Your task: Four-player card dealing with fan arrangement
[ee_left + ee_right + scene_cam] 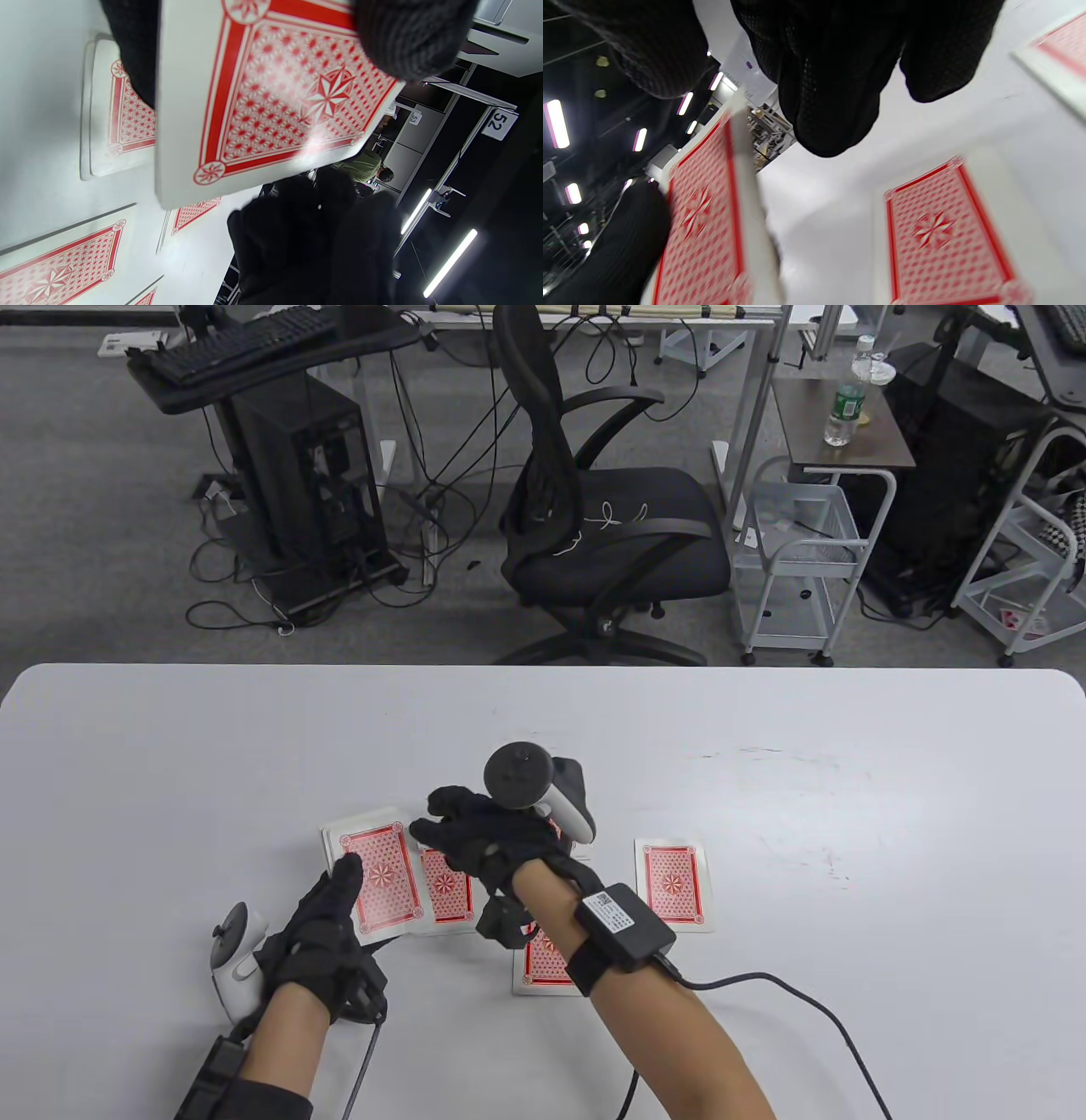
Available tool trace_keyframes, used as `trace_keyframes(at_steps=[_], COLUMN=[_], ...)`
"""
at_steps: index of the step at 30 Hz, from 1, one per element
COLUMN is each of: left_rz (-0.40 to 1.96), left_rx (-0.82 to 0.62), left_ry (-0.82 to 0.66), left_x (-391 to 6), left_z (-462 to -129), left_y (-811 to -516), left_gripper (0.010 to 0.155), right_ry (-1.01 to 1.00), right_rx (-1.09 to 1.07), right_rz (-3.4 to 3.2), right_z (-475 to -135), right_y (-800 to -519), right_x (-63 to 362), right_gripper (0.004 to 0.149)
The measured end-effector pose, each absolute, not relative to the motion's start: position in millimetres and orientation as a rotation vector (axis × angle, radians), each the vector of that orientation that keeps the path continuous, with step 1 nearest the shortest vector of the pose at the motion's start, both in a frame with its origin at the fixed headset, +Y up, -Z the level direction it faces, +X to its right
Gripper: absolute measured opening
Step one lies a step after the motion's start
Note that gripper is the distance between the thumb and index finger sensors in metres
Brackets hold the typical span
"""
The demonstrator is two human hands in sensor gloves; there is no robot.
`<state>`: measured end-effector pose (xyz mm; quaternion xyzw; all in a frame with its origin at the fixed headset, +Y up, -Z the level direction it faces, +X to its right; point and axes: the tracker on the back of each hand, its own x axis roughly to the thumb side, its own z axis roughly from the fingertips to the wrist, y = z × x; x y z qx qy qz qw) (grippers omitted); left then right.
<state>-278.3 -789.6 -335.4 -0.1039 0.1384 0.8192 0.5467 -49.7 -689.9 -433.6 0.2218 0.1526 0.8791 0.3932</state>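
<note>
My left hand (339, 891) grips a deck of red-backed cards (377, 869) face down just above the white table (254, 729), thumb (407, 34) on top and fingers underneath. My right hand (434, 817) reaches across to the deck's far right corner with loosely curled fingers (823, 84); whether they touch the top card I cannot tell. In the right wrist view the deck (704, 220) sits just below those fingers. Single cards lie face down beside the deck (445, 891), under my right forearm (547, 963) and to the right (673, 884).
A black cable (814, 1010) trails from my right wrist across the table's front right. Beyond the far edge stand an office chair (611, 534), a white trolley (797, 560) and a computer tower (314, 483).
</note>
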Motion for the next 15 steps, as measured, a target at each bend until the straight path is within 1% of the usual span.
trace_keyframes(at_steps=[2,5,7,8,9,10,13,15], left_rz=[1.936,1.965,1.941,1.944,1.957,1.974,1.983,1.979], left_rx=[-0.234,-0.23,-0.219,-0.23,-0.259,-0.282,-0.288,-0.29], left_ry=[0.324,0.321,0.341,0.329,0.315,0.3,0.283,0.274], left_x=[-276,-274,-274,-274,-273,-272,-268,-265], left_z=[-334,-331,-329,-330,-330,-331,-333,-333], left_y=[-789,-787,-788,-788,-789,-789,-789,-788], left_gripper=[0.051,0.051,0.051,0.051,0.052,0.052,0.052,0.052], right_ry=[0.356,0.233,0.236,0.232,0.236,0.285,0.383,0.407], right_rx=[0.569,0.461,0.475,0.497,0.489,0.456,0.416,0.379], right_rz=[2.256,2.276,2.252,2.233,2.202,2.148,2.009,1.958], right_z=[-426,-419,-420,-422,-425,-427,-433,-436], right_y=[-695,-702,-705,-707,-709,-713,-718,-716], right_x=[-58,-59,-57,-55,-51,-45,-29,-13], right_gripper=[0.077,0.066,0.065,0.064,0.063,0.062,0.062,0.063])
